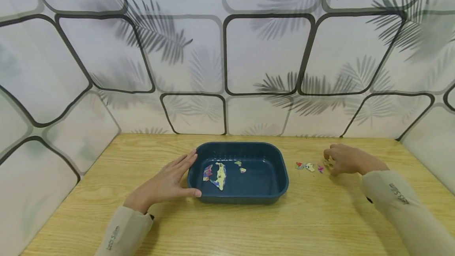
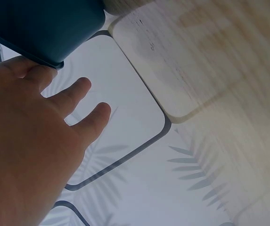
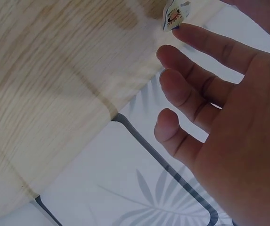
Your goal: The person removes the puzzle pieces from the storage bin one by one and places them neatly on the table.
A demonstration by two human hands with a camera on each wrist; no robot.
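My left hand (image 1: 165, 185) rests with spread, mostly straight fingers against the left end of a dark blue rectangular tray (image 1: 245, 200). The thumb lies at its front left corner; the left wrist view shows fingertips at the tray's rim (image 2: 54, 65). Inside the tray lie a large cream-and-blue cutout (image 1: 221, 175), a purple-red cutout (image 1: 207, 173) and two small ones. To the right, my right hand (image 1: 346, 160) pinches a small, pale patterned cutout (image 3: 175, 15) between index finger and thumb, low over the table. The thumb is mostly outside the right wrist view.
Between tray and right hand, a red-and-teal cutout (image 1: 299, 165), a white-and-green cutout (image 1: 310, 167) and a pink-purple cutout (image 1: 320, 168) lie on the wooden table (image 1: 249, 228). A patterned white wall covering (image 1: 192, 70) bounds the table behind and at the sides.
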